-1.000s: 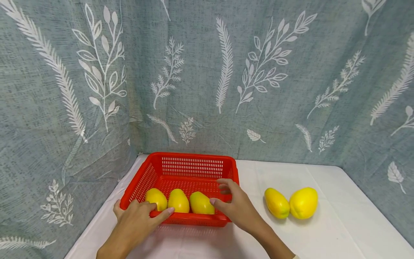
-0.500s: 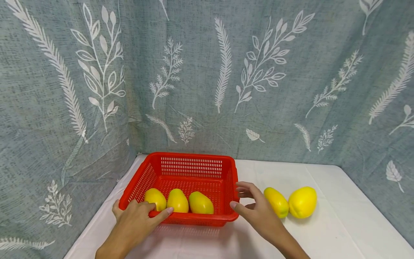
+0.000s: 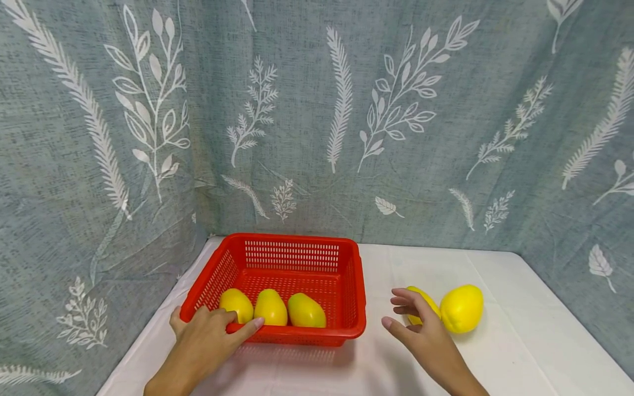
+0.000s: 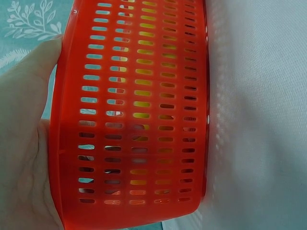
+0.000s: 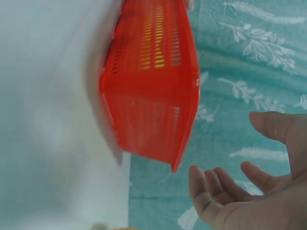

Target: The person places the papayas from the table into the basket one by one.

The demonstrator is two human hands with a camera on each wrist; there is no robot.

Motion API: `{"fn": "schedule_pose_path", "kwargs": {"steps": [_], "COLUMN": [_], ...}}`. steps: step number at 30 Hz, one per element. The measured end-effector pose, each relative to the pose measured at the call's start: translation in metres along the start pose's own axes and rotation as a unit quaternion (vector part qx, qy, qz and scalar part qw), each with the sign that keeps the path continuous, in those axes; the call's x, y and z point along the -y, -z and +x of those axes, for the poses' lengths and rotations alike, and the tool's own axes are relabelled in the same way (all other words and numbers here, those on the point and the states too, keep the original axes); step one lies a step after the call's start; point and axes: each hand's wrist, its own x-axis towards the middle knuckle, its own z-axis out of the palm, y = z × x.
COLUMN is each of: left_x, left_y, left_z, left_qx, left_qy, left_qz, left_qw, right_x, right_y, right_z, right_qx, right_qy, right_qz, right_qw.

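Note:
My left hand (image 3: pixel 205 338) grips the near left rim of a red plastic basket (image 3: pixel 346 331), its thumb on the near rim. In the left wrist view, the hand (image 4: pixel 24 139) lies along the rim beside the slotted basket wall (image 4: pixel 110 158). Inside, three yellow mangoes, a left one (image 3: pixel 236 305), a middle one (image 3: pixel 271 309) and a right one (image 3: pixel 307 311), line the near side. To the basket's right, my right hand (image 3: pixel 433 341) hovers with fingers apart and nothing in them. It partly hides a yellow mango (image 3: pixel 422 301) on the table; a rounder yellow fruit (image 3: pixel 462 309) sits beside that one.
A white cloth covers the table (image 3: pixel 515 330). A grey-green curtain (image 3: pixel 307 126) with white leaf prints hangs behind and along both sides, close to the basket's far edge.
My right hand has moved right from over the basket's near right corner, past the rim, to in front of the mango outside. My left hand stays on the rim; the basket stays put.

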Motion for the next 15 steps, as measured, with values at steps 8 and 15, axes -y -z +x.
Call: {"fn": "schedule_pose_path", "kwargs": {"steps": [8, 15], "left_x": [0.000, 0.000], "left_y": [-0.001, -0.001], "left_z": [0.000, 0.000], "left_qx": [-0.008, -0.004], "left_qy": [-0.006, -0.003], "left_qz": [0.003, 0.001], "left_qw": [0.9999, 1.0000], "right_x": [-0.020, -0.033], "right_y": [0.011, 0.025], "right_z": [-0.004, -0.003], "right_qx": [-0.023, -0.035], "right_qy": [-0.012, -0.055], "right_qz": [-0.009, -0.051], "right_qw": [0.9996, 0.9965]}}
